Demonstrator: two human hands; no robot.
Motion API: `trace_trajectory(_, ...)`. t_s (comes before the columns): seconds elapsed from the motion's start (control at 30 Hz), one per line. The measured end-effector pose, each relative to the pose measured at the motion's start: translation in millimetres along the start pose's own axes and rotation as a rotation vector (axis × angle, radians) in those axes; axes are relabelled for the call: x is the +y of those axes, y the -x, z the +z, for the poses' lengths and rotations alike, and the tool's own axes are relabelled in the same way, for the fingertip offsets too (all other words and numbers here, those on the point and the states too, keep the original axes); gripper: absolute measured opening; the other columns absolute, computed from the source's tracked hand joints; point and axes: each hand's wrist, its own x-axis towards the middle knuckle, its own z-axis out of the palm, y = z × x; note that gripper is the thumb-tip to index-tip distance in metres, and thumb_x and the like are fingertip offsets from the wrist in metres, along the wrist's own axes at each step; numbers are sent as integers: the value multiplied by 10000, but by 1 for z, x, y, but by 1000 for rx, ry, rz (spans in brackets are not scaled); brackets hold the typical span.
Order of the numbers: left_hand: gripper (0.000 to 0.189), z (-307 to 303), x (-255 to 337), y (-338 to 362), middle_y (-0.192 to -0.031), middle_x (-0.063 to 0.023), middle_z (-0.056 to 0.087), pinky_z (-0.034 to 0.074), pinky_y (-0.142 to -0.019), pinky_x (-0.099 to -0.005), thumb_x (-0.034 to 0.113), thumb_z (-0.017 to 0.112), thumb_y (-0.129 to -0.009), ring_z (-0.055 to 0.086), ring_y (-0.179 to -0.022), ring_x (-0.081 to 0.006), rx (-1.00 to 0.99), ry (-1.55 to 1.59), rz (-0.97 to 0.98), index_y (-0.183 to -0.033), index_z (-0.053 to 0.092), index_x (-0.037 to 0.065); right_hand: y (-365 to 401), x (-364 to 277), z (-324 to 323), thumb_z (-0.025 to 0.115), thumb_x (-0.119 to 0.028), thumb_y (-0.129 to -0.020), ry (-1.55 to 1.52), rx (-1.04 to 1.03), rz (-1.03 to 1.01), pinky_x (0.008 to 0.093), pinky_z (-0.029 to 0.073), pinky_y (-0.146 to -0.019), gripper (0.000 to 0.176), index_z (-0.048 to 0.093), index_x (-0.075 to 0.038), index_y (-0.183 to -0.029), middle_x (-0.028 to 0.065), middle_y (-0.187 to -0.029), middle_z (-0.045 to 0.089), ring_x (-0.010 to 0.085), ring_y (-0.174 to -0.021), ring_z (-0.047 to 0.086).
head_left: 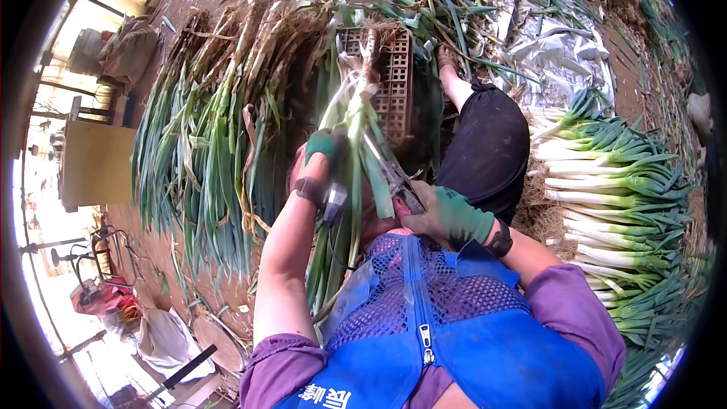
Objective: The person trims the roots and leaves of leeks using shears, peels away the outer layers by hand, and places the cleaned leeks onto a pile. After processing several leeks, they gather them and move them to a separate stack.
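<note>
A leek [354, 125] is gripped by the gloved left hand [322, 148] and held up over the crate [395, 83] — likely so that waste falls there. A slim metal tool [395, 182] is clasped in the right hand [447, 216] and laid against the stalk — cleaned leeks [606, 182] are stacked alongside.

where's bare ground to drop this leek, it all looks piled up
Bare dirt between the untrimmed leek heap and the white sack; a dirt strip beside the silver sheet. Crowded around the crate and trimmed stack.
</note>
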Motion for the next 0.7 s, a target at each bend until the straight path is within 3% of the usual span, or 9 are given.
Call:
trace_trajectory(0.1,581,4,-9,-17,-953,-193,733,557,-746,-396,478,621,-801,725,-840,-292,3,-57,-16,-1110,715,-6,-27,1,-2,689,-441,-784,-41,64,-25,469,531,-813,620,559,36,-1158,290,-940,682,437,-905,681)
trace_trajectory(0.3,594,8,-30,-42,-997,-175,729,530,-813,-397,525,560,-853,705,-911,-294,-65,-329,194,-1096,722,8,-98,26,-7,682,-491,-768,-122,206,-41,432,523,-856,667,578,71,-1111,305,-988,674,419,-975,668)
trace_trajectory(0.37,601,9,-33,-49,-1014,-165,728,517,-852,-402,541,506,-897,692,-943,-294,-46,-391,236,-1083,730,16,-70,7,-17,697,-459,-780,-89,114,22,420,510,-848,659,569,54,-1173,279,-993,671,389,-964,664)
trace_trajectory(0.47,745,8,-28,-46,-1058,-184,721,511,-874,-411,658,371,-960,685,-994,-300,-141,-139,83,-1161,715,28,-33,3,-18,724,-400,-803,-137,3,-73,407,493,-847,644,547,10,-1267,229,-1041,659,335,-981,648)
trace_trajectory(0.6,871,8,4,-11,-1003,-169,725,519,-846,-409,754,310,-946,686,-938,-267,-116,159,-16,-1137,712,5,-38,2,-24,727,-400,-797,-112,18,5,396,489,-885,639,555,-5,-1269,233,-1073,657,333,-1022,638)
trace_trajectory(0.7,904,10,-15,-32,-982,-154,728,523,-826,-401,789,303,-932,685,-915,-254,-193,105,5,-1112,713,3,-85,19,-22,721,-442,-781,-32,167,-51,427,515,-827,607,583,33,-1134,282,-990,675,397,-961,668)
